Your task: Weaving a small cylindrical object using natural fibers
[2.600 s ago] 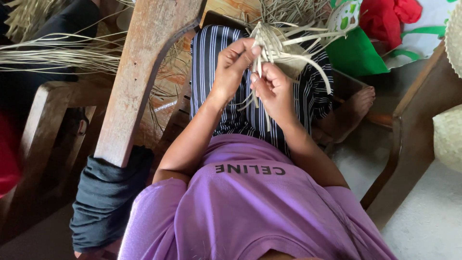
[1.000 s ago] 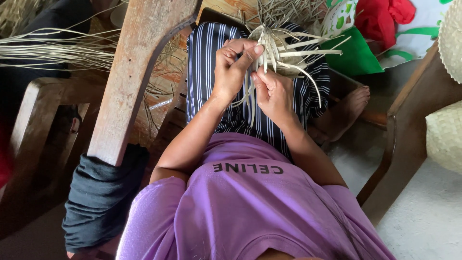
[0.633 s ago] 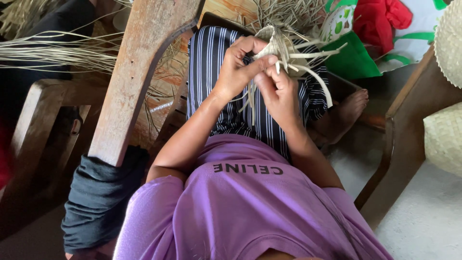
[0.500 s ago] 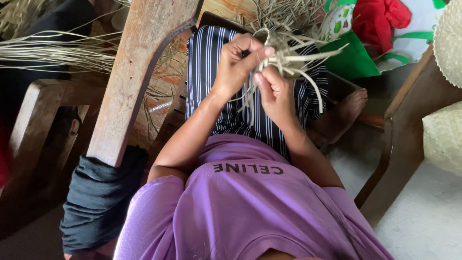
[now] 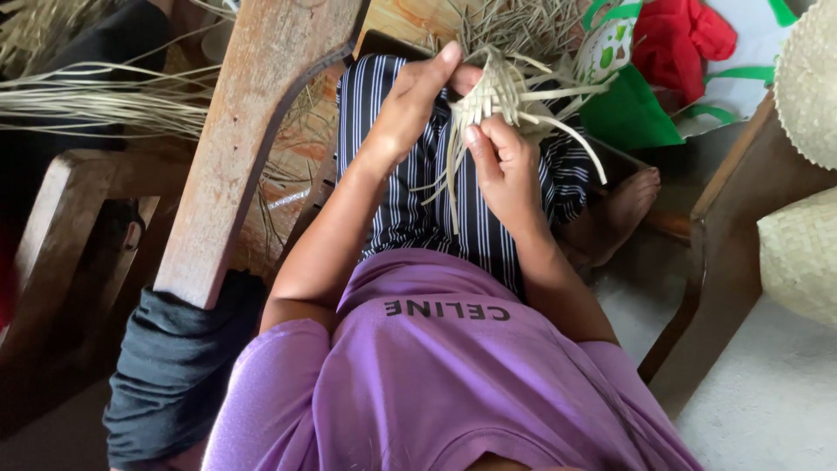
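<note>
While the left hand (image 5: 410, 109) keeps pinching the woven straw piece (image 5: 497, 92), the right hand (image 5: 506, 166) has shifted lower and now grips loose strips (image 5: 453, 174). Looks like weaving's continuing.

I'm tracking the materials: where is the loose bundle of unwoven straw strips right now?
In the head view, the bundle of straw strips lies at upper left, left of the wooden plank, well apart from both hands working the small woven piece.

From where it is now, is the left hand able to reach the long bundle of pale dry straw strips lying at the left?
Probably yes. The left hand grips the small woven straw piece and would have to release it first; the slanted brown wooden plank partly stands between it and the bundle of pale straw strips.
</note>
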